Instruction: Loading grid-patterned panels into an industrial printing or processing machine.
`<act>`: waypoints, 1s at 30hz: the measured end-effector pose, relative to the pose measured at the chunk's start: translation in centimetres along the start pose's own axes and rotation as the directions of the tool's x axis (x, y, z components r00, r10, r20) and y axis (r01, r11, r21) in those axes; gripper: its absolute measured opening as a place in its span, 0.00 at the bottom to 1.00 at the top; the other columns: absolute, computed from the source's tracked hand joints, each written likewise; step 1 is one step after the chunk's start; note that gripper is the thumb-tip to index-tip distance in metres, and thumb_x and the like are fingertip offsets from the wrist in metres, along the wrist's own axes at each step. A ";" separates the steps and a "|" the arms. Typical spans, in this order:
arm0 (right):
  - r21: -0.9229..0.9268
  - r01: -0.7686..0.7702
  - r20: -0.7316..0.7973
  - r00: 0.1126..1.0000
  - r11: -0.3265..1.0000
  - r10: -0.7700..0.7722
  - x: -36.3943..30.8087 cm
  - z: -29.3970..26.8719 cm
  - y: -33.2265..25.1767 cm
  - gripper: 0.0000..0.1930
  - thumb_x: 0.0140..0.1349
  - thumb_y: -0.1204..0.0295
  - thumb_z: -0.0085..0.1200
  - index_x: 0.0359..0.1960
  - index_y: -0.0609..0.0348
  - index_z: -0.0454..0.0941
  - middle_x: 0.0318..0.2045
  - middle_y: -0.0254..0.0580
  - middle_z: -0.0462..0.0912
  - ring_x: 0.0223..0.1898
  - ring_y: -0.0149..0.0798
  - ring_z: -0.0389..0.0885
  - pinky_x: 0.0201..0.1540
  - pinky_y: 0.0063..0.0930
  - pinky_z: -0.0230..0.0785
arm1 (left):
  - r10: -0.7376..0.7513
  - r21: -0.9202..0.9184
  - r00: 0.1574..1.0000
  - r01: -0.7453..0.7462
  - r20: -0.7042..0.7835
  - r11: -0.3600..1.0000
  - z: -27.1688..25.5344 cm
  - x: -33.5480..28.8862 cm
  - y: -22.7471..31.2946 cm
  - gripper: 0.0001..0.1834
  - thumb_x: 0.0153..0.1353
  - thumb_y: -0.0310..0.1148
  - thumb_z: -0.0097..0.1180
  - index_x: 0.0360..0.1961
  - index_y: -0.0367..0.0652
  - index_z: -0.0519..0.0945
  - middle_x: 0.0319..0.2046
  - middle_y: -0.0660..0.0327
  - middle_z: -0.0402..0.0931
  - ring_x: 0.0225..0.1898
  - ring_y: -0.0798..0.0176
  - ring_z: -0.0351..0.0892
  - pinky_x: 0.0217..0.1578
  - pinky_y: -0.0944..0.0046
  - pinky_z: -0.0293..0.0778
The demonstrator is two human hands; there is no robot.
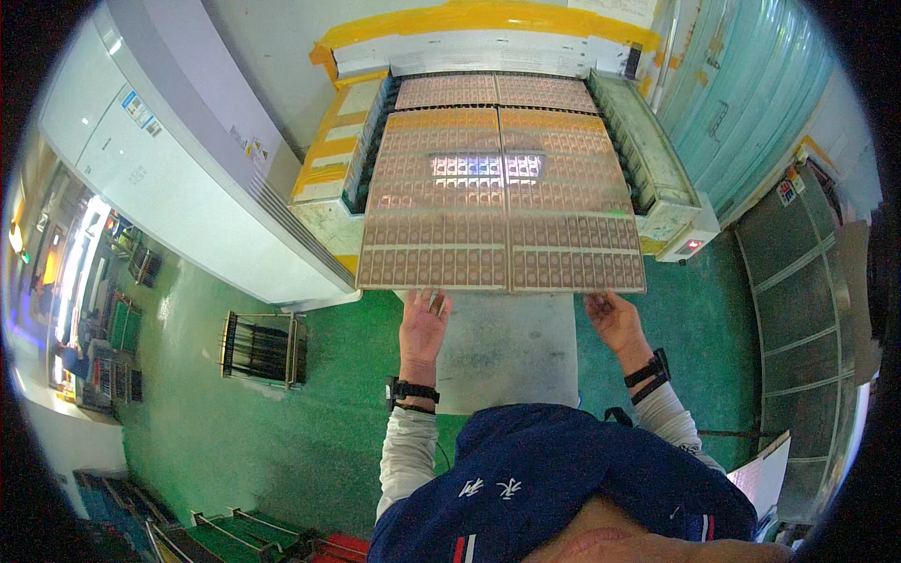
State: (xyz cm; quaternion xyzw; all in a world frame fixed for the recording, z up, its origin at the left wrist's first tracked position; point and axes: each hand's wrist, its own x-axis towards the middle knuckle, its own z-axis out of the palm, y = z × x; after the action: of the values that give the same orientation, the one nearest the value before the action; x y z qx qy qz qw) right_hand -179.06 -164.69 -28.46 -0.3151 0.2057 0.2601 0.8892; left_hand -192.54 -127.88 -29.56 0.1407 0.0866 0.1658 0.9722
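Copper-coloured panels lie side by side on the outlet of a machine, and two of them reach out over its near edge toward the person. The left panel (434, 202) and the right panel (574, 202) meet along a straight seam in the middle; each is covered with a fine grid of small rectangular patterns, and a bright reflection of light sits across the seam. Behind them, two more panels (496, 92) of the same kind rest further back on the conveyor.

The left hand (424, 324) is raised under the near edge of the left panel, its fingers stretched upward and touching this edge; the fingertips go behind the panel, so I cannot tell whether they pinch it or only support it. The right hand (612, 319) is at the near edge of the right panel, open with the palm showing and the fingers spread, touching the edge or just below it. Both wrists carry a dark band, and the sleeves are light grey.

The machine (671, 188) has pale green side rails and yellow tape (488, 19) along its far end. A large white cabinet (178, 159) stands to the left. On the green floor (282, 432), a metal rack (263, 349) with dark thin sheets stands left of the person, and a grey mat (511, 347) lies under the hands.
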 end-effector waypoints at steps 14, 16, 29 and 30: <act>0.042 0.085 -0.013 0.996 0.996 -0.085 2.4 0.4 -1.7 0.10 0.66 0.72 0.46 0.44 0.64 0.73 0.39 0.49 0.80 0.41 0.48 0.80 0.46 0.42 0.77 | -0.028 0.023 0.999 0.027 0.026 0.999 0.6 2.2 -0.3 0.09 0.68 0.36 0.47 0.44 0.47 0.74 0.46 0.59 0.74 0.51 0.54 0.72 0.51 0.57 0.72; 0.034 0.099 -0.006 0.995 0.994 -0.099 3.0 0.6 -1.5 0.10 0.66 0.71 0.45 0.44 0.64 0.73 0.40 0.49 0.80 0.41 0.47 0.80 0.45 0.41 0.77 | -0.016 0.032 0.999 0.015 0.050 0.999 0.2 2.9 -0.4 0.08 0.68 0.36 0.46 0.44 0.48 0.74 0.46 0.61 0.76 0.52 0.55 0.73 0.50 0.56 0.73; -0.011 0.179 0.010 0.984 0.984 -0.179 4.7 0.7 -0.8 0.09 0.66 0.73 0.46 0.41 0.68 0.73 0.38 0.49 0.81 0.41 0.46 0.81 0.46 0.38 0.78 | -0.009 0.140 0.998 0.000 0.068 0.990 -1.2 2.5 -0.9 0.22 0.69 0.37 0.42 0.64 0.49 0.60 0.62 0.52 0.60 0.55 0.53 0.67 0.55 0.56 0.67; -0.010 0.192 -0.012 0.981 0.981 -0.192 4.7 0.8 -0.7 0.09 0.66 0.73 0.46 0.41 0.68 0.73 0.38 0.49 0.81 0.41 0.46 0.81 0.46 0.38 0.78 | -0.009 0.143 0.998 0.000 0.064 0.990 -1.5 2.2 -1.0 0.24 0.69 0.37 0.41 0.65 0.49 0.59 0.62 0.52 0.58 0.55 0.53 0.66 0.55 0.57 0.67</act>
State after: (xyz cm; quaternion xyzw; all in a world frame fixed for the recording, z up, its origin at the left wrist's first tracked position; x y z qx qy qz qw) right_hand -174.82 -163.00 -30.06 -0.3389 0.1789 0.1722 0.9075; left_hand -190.54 -127.62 -31.56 0.2151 0.0673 0.1523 0.9623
